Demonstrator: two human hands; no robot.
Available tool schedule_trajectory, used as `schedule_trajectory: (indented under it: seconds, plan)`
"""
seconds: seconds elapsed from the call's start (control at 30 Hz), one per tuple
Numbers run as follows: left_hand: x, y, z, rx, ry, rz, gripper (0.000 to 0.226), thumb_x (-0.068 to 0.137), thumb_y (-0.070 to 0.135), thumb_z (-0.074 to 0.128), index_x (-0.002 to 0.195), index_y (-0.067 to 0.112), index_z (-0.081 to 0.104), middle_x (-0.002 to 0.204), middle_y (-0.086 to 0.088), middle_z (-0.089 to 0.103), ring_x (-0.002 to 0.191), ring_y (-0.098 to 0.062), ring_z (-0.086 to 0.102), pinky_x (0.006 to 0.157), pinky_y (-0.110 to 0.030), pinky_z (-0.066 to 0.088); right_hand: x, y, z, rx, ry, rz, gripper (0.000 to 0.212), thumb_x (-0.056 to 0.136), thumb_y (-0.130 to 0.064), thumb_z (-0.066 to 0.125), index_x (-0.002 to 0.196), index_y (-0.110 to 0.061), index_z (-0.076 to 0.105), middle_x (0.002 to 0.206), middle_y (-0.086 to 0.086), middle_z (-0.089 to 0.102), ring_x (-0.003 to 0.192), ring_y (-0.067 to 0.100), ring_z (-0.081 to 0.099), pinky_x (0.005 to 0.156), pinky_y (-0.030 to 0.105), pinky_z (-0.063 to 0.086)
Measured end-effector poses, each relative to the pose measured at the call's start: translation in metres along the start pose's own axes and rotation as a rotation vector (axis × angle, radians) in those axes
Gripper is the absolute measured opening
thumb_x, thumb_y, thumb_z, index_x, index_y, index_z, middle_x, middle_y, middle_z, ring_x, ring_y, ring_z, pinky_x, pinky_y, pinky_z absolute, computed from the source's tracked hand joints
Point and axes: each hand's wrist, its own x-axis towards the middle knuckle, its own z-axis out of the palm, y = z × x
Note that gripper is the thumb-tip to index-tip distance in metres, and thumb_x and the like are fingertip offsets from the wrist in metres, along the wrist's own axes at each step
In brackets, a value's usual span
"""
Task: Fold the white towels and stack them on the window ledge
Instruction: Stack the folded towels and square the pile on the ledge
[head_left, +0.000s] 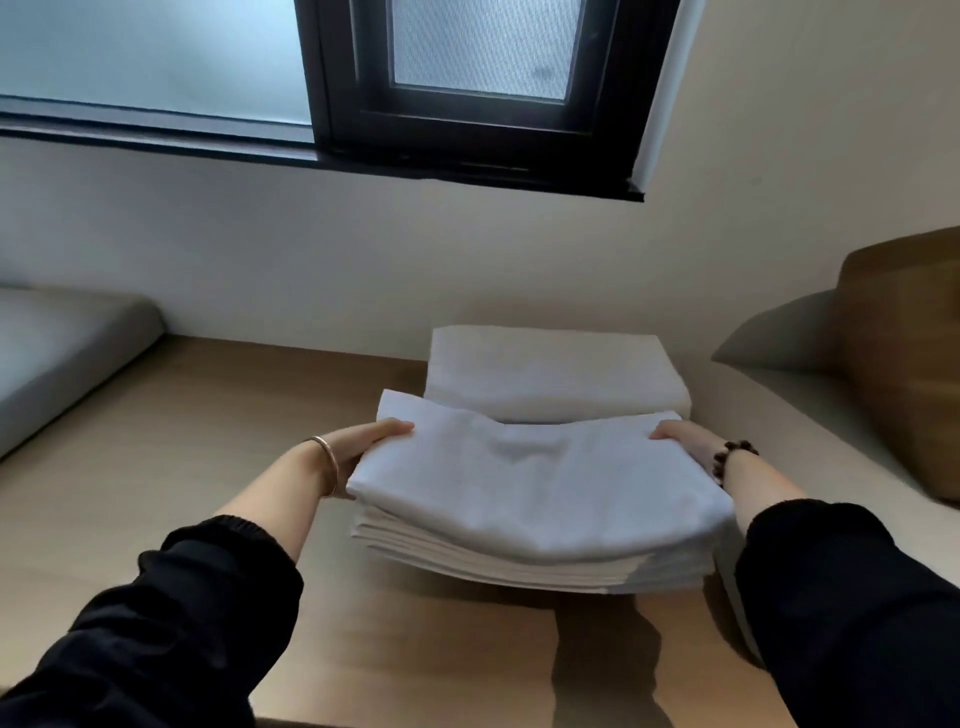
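A wooden window ledge (249, 400) runs under a pale wall and a dark-framed window (478, 119) with frosted glass. A grey cushion (62, 353) lies at its left end; at the right a brown cushion (904, 358) leans with a grey pillow (779, 338) in front of it.

Two lots of white towels sit mid-ledge. The back pile (550, 369) is folded square and lies near the wall. The front stack (535, 499) is just before it and overlaps its near edge. It has many thin folded layers showing along the front, and a smooth top sheet that sags a little in the middle. A dark shadow lies under it; whether it rests on the ledge or is held just above cannot be told.

The left hand (371, 441) grips the stack's left edge, thumb laid on top and fingers hidden beneath the cloth. The right hand (685, 441) grips the right edge the same way. A thin bangle (328, 462) circles the left wrist and a dark bead bracelet (730, 454) the right; both arms wear black sleeves (197, 597).
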Motion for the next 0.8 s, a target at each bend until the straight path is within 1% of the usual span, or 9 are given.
schedule_trajectory:
  seconds: [0.1, 0.2, 0.33, 0.43, 0.57, 0.6, 0.67, 0.73, 0.8]
  plan:
    - [-0.014, 0.034, 0.008, -0.002, -0.054, 0.08, 0.042, 0.082, 0.042, 0.066, 0.106, 0.008, 0.065, 0.092, -0.01, 0.073, 0.075, -0.021, 0.07, 0.074, -0.031, 0.055, -0.017, -0.024, -0.021, 0.025, 0.008, -0.044, 0.023, 0.089, -0.024, 0.051, 0.085, -0.002, 0.06, 0.071, 0.016, 0.063, 0.067, 0.031, 0.058, 0.067, 0.032, 0.042]
    - [-0.026, 0.071, 0.014, 0.014, -0.133, 0.192, 0.044, 0.078, 0.038, 0.066, 0.109, 0.007, 0.064, 0.101, -0.011, 0.071, 0.08, -0.02, 0.07, 0.076, -0.03, 0.055, -0.029, -0.044, -0.046, 0.107, 0.023, -0.1, 0.026, 0.092, -0.021, 0.048, 0.075, -0.004, 0.058, 0.058, 0.011, 0.062, 0.05, 0.025, 0.058, 0.054, 0.028, 0.04]
    - [-0.036, 0.118, 0.027, 0.105, -0.086, 0.308, 0.034, 0.085, 0.037, 0.063, 0.103, 0.009, 0.066, 0.093, -0.01, 0.073, 0.073, -0.019, 0.07, 0.068, -0.026, 0.056, -0.033, -0.069, -0.073, 0.182, 0.081, -0.168, 0.026, 0.091, -0.023, 0.049, 0.077, -0.004, 0.059, 0.058, 0.01, 0.061, 0.058, 0.026, 0.054, 0.059, 0.03, 0.04]
    - [-0.029, 0.144, 0.038, 0.203, 0.017, 0.336, 0.034, 0.074, 0.033, 0.071, 0.098, 0.01, 0.066, 0.079, -0.006, 0.073, 0.069, -0.019, 0.069, 0.065, -0.029, 0.052, -0.033, -0.088, -0.086, 0.285, 0.126, -0.218, 0.023, 0.09, -0.02, 0.049, 0.075, -0.005, 0.058, 0.056, 0.01, 0.061, 0.058, 0.028, 0.054, 0.059, 0.03, 0.043]
    - [-0.015, 0.169, 0.042, 0.286, 0.124, 0.56, 0.041, 0.053, 0.016, 0.076, 0.092, 0.01, 0.065, 0.078, -0.004, 0.069, 0.071, -0.018, 0.065, 0.071, -0.029, 0.053, -0.027, -0.113, -0.097, 0.431, 0.144, -0.306, 0.008, 0.087, -0.011, 0.056, 0.087, -0.005, 0.062, 0.077, 0.014, 0.062, 0.067, 0.028, 0.057, 0.068, 0.036, 0.048]
    - [-0.01, 0.177, 0.04, 0.308, 0.179, 0.654, 0.035, 0.052, 0.011, 0.077, 0.086, 0.012, 0.066, 0.078, -0.004, 0.066, 0.073, -0.018, 0.062, 0.07, -0.028, 0.052, -0.022, -0.121, -0.102, 0.46, 0.16, -0.344, 0.01, 0.086, -0.006, 0.058, 0.094, -0.002, 0.063, 0.083, 0.015, 0.061, 0.07, 0.028, 0.058, 0.07, 0.038, 0.049]
    - [0.002, 0.192, 0.037, 0.35, 0.321, 0.848, 0.029, 0.055, 0.002, 0.078, 0.077, 0.015, 0.064, 0.081, -0.004, 0.063, 0.078, -0.019, 0.058, 0.067, -0.026, 0.048, -0.008, -0.136, -0.109, 0.501, 0.224, -0.49, 0.034, 0.082, 0.005, 0.06, 0.116, 0.004, 0.059, 0.098, 0.017, 0.063, 0.085, 0.03, 0.06, 0.078, 0.04, 0.05]
    - [0.014, 0.197, 0.036, 0.36, 0.437, 0.989, 0.034, 0.057, -0.003, 0.081, 0.084, 0.009, 0.064, 0.086, -0.007, 0.062, 0.082, -0.019, 0.056, 0.068, -0.027, 0.045, 0.003, -0.145, -0.11, 0.55, 0.293, -0.615, 0.045, 0.081, 0.013, 0.06, 0.125, 0.003, 0.055, 0.11, 0.015, 0.061, 0.103, 0.028, 0.057, 0.094, 0.042, 0.046]
    - [0.031, 0.182, 0.033, 0.42, 0.582, 1.118, 0.032, 0.065, -0.002, 0.08, 0.093, -0.001, 0.065, 0.087, -0.008, 0.06, 0.082, -0.02, 0.057, 0.07, -0.028, 0.042, 0.024, -0.136, -0.104, 0.592, 0.268, -0.652, 0.044, 0.083, 0.013, 0.058, 0.123, -0.004, 0.055, 0.107, 0.011, 0.062, 0.108, 0.026, 0.053, 0.101, 0.043, 0.039]
